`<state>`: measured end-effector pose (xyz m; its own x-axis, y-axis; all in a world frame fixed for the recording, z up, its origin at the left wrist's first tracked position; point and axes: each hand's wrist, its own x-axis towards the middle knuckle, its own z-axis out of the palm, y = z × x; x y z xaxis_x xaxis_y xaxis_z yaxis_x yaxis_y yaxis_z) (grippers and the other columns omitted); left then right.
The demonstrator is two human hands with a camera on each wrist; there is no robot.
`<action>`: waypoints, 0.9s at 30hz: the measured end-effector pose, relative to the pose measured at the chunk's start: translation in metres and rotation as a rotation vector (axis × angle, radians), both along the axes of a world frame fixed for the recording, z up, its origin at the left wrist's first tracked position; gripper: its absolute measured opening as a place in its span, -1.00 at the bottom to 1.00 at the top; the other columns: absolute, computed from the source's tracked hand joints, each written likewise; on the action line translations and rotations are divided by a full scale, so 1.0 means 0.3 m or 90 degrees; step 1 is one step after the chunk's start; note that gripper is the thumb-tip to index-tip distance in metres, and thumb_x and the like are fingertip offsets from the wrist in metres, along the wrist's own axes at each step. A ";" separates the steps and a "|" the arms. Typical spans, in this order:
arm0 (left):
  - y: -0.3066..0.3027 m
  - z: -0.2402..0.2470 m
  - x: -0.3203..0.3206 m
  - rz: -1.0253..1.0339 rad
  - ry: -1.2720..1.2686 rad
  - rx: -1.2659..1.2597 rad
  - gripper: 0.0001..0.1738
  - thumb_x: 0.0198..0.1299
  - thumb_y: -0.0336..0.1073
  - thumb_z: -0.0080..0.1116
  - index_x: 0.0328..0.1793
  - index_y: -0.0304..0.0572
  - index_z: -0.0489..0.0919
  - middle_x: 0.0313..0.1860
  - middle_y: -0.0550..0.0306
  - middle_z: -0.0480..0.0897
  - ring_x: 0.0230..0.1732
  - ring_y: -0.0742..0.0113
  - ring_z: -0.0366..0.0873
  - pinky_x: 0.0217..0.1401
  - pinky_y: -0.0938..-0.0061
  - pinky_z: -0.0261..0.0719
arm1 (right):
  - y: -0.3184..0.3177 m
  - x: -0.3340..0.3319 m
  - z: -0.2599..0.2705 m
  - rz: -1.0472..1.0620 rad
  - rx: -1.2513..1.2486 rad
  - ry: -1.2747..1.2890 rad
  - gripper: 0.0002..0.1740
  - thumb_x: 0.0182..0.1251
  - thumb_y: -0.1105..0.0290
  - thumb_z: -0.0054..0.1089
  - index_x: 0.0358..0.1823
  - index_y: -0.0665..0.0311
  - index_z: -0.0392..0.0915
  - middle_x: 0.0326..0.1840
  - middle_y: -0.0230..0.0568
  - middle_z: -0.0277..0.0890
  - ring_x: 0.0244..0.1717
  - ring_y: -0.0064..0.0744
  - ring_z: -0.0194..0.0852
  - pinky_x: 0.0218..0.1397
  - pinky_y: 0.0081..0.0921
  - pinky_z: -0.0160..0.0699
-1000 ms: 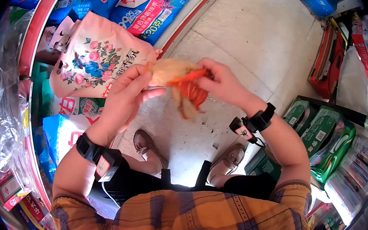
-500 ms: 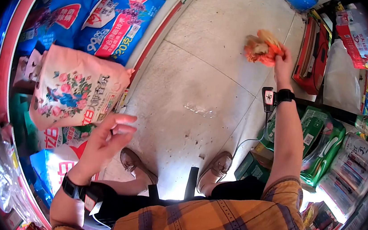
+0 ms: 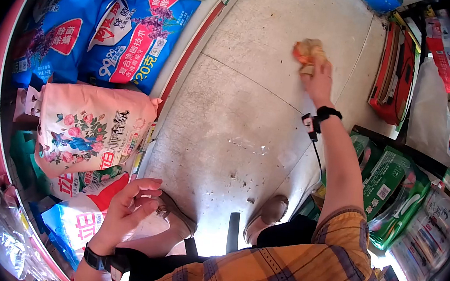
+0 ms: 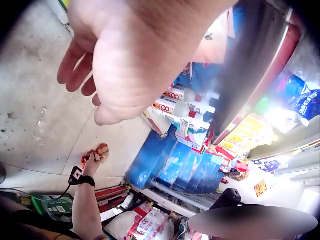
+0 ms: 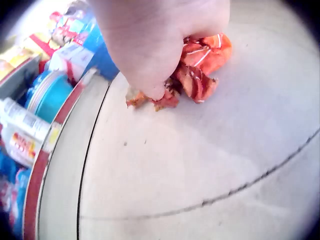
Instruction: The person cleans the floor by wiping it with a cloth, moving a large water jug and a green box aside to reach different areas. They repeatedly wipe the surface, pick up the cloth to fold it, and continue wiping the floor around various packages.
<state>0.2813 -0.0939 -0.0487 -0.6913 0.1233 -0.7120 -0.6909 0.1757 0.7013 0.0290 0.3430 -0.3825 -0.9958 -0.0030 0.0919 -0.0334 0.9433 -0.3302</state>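
Observation:
My right hand point(image 3: 318, 83) reaches far forward and grips a crumpled orange-red and beige cloth point(image 3: 309, 51) at the pale tiled floor point(image 3: 240, 103). Close up in the right wrist view, the cloth point(image 5: 202, 65) shows thin white lines and bunches out from beneath the hand; most of the fingers are hidden. With nothing in it, my left hand point(image 3: 129, 207) hovers beside the lower shelf, fingers loosely bent. Nearest to it are a white, red and blue detergent bag point(image 3: 82, 216) and a pink flowered bag point(image 3: 92, 126).
Big blue detergent bags point(image 3: 121, 31) fill the shelf at left, behind its red-striped edge point(image 3: 190, 49). On the right stand a red case point(image 3: 394, 73) and green packs point(image 3: 388, 179). A scrap of clear plastic point(image 3: 249, 147) lies on the floor, ahead of a brown shoe point(image 3: 274, 209).
Both hands held the cloth at first; the left let go and drew back toward the shelf. My right hand carried the cloth forward and right, then back slightly left and down at the floor.

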 end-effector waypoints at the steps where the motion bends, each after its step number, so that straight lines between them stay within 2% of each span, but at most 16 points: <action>1: 0.002 0.002 0.000 -0.008 -0.003 0.005 -0.58 0.31 -0.51 0.16 0.29 -0.21 0.45 0.30 0.09 0.49 0.23 0.30 0.51 0.27 0.41 0.49 | -0.077 0.017 0.033 0.061 -0.004 0.008 -0.15 0.05 0.24 0.34 0.45 0.12 0.26 0.47 0.25 0.12 0.50 0.20 0.03 0.44 -0.02 0.20; 3: 0.010 0.004 -0.001 -0.015 -0.007 0.012 -0.58 0.30 -0.52 0.17 0.29 -0.21 0.44 0.31 0.10 0.48 0.23 0.32 0.50 0.28 0.43 0.48 | -0.213 0.084 0.069 0.135 0.020 0.040 -0.15 0.02 0.28 0.33 0.45 0.05 0.28 0.44 0.17 0.16 0.48 0.19 0.06 0.39 0.04 0.23; 5: 0.019 0.011 -0.010 -0.051 0.010 -0.003 -0.58 0.30 -0.52 0.18 0.28 -0.22 0.45 0.29 0.09 0.50 0.24 0.33 0.50 0.28 0.43 0.49 | -0.314 0.189 0.071 0.232 0.007 -0.010 -0.15 0.01 0.28 0.34 0.44 -0.02 0.30 0.40 0.10 0.21 0.46 0.17 0.09 0.34 0.08 0.24; 9: 0.053 0.029 -0.029 -0.089 0.019 0.001 -0.61 0.31 -0.48 0.16 0.26 -0.22 0.47 0.27 0.09 0.50 0.26 0.31 0.49 0.32 0.40 0.43 | -0.488 0.490 0.042 0.493 0.079 0.038 -0.38 0.11 0.23 0.25 0.30 -0.12 0.43 0.35 -0.15 0.30 0.40 -0.07 0.21 0.23 0.00 0.26; 11: 0.066 0.036 -0.033 -0.127 0.022 -0.005 -0.62 0.31 -0.48 0.16 0.25 -0.23 0.47 0.27 0.09 0.50 0.27 0.33 0.48 0.33 0.41 0.42 | -0.526 0.605 0.102 0.633 -0.029 0.044 -0.51 0.15 0.21 0.21 0.17 -0.14 0.50 0.30 -0.26 0.35 0.33 -0.14 0.30 0.19 -0.06 0.29; 13: 0.080 0.038 -0.027 -0.146 0.053 -0.014 -0.62 0.30 -0.46 0.20 0.23 -0.24 0.49 0.25 0.09 0.53 0.22 0.32 0.51 0.28 0.43 0.48 | -0.555 0.682 0.157 0.720 -0.090 -0.113 -0.56 0.14 0.29 0.20 0.11 -0.11 0.53 0.19 -0.25 0.44 0.21 -0.14 0.42 0.19 -0.11 0.35; 14: 0.083 0.040 -0.024 -0.162 0.080 -0.023 -0.63 0.29 -0.44 0.23 0.21 -0.25 0.51 0.22 0.09 0.55 0.17 0.32 0.55 0.22 0.44 0.53 | -0.567 0.673 0.173 0.720 -0.089 -0.110 -0.56 0.14 0.29 0.20 0.11 -0.11 0.53 0.19 -0.25 0.44 0.21 -0.14 0.42 0.19 -0.11 0.35; 16: 0.083 0.051 -0.020 -0.191 0.102 -0.038 -0.62 0.28 -0.43 0.24 0.21 -0.23 0.51 0.21 0.10 0.56 0.17 0.30 0.56 0.21 0.43 0.54 | -0.590 0.643 0.200 0.669 -0.288 -0.339 -0.54 0.13 0.46 0.19 0.12 0.03 0.50 0.10 -0.18 0.50 0.14 -0.09 0.48 0.16 -0.15 0.48; 18: 0.080 0.056 -0.011 -0.214 0.120 -0.053 -0.61 0.27 -0.42 0.25 0.22 -0.22 0.51 0.20 0.10 0.57 0.16 0.29 0.57 0.21 0.42 0.54 | -0.565 0.482 0.326 0.564 -0.451 -0.353 -0.53 0.15 0.58 0.08 0.14 0.13 0.48 -0.04 -0.17 0.54 -0.05 -0.20 0.58 -0.04 -0.29 0.63; 20: 0.071 0.062 -0.005 -0.224 0.122 -0.057 -0.61 0.26 -0.42 0.25 0.21 -0.22 0.52 0.19 0.09 0.57 0.16 0.27 0.57 0.20 0.40 0.54 | -0.520 0.345 0.473 0.199 -0.649 -0.567 -0.49 0.18 0.66 -0.05 0.19 0.17 0.47 -0.07 -0.25 0.54 -0.16 -0.39 0.59 -0.18 -0.47 0.64; 21: 0.065 0.064 0.001 -0.220 0.122 -0.061 -0.61 0.26 -0.42 0.25 0.21 -0.22 0.52 0.19 0.09 0.57 0.16 0.27 0.57 0.20 0.40 0.54 | -0.487 0.280 0.392 0.122 -0.689 -0.457 -0.45 0.22 0.69 -0.11 0.24 0.15 0.45 -0.09 -0.34 0.53 -0.22 -0.55 0.53 -0.20 -0.58 0.60; 22: 0.060 0.065 0.006 -0.209 0.115 -0.056 -0.60 0.26 -0.42 0.25 0.22 -0.22 0.51 0.19 0.09 0.57 0.17 0.26 0.56 0.20 0.39 0.54 | -0.446 0.213 0.301 0.105 -0.646 -0.281 -0.47 0.22 0.71 -0.12 0.23 0.22 0.45 -0.10 -0.16 0.58 -0.36 -0.39 0.65 -0.35 -0.45 0.62; 23: 0.054 0.065 0.010 -0.199 0.108 -0.050 -0.60 0.25 -0.43 0.25 0.22 -0.22 0.51 0.19 0.08 0.57 0.18 0.26 0.56 0.20 0.39 0.54 | -0.399 0.142 0.313 0.033 -0.602 -0.285 -0.49 0.22 0.65 -0.08 0.23 0.21 0.45 -0.07 -0.06 0.59 -0.34 -0.34 0.68 -0.24 -0.44 0.63; 24: 0.047 0.066 0.014 -0.196 0.108 -0.053 -0.60 0.25 -0.43 0.25 0.22 -0.22 0.51 0.19 0.08 0.57 0.18 0.26 0.56 0.20 0.39 0.54 | -0.353 0.071 0.256 0.026 -0.479 -0.211 -0.48 0.21 0.55 0.01 0.26 0.18 0.42 -0.02 0.07 0.59 -0.18 -0.23 0.69 -0.07 -0.34 0.62; 26: 0.035 0.070 0.026 -0.196 0.112 -0.050 -0.59 0.25 -0.43 0.26 0.22 -0.23 0.50 0.19 0.07 0.56 0.19 0.25 0.55 0.19 0.39 0.54 | -0.303 -0.003 0.155 -0.006 -0.308 -0.061 -0.46 0.17 0.45 0.11 0.25 0.17 0.43 0.02 0.09 0.55 0.01 -0.06 0.59 0.05 -0.21 0.57; 27: 0.030 0.071 0.033 -0.194 0.110 -0.052 -0.59 0.25 -0.43 0.26 0.22 -0.23 0.50 0.19 0.07 0.56 0.19 0.25 0.55 0.19 0.39 0.54 | -0.332 -0.005 0.138 -0.004 -0.311 -0.063 -0.46 0.17 0.45 0.11 0.25 0.17 0.43 0.02 0.09 0.55 0.01 -0.06 0.59 0.05 -0.21 0.57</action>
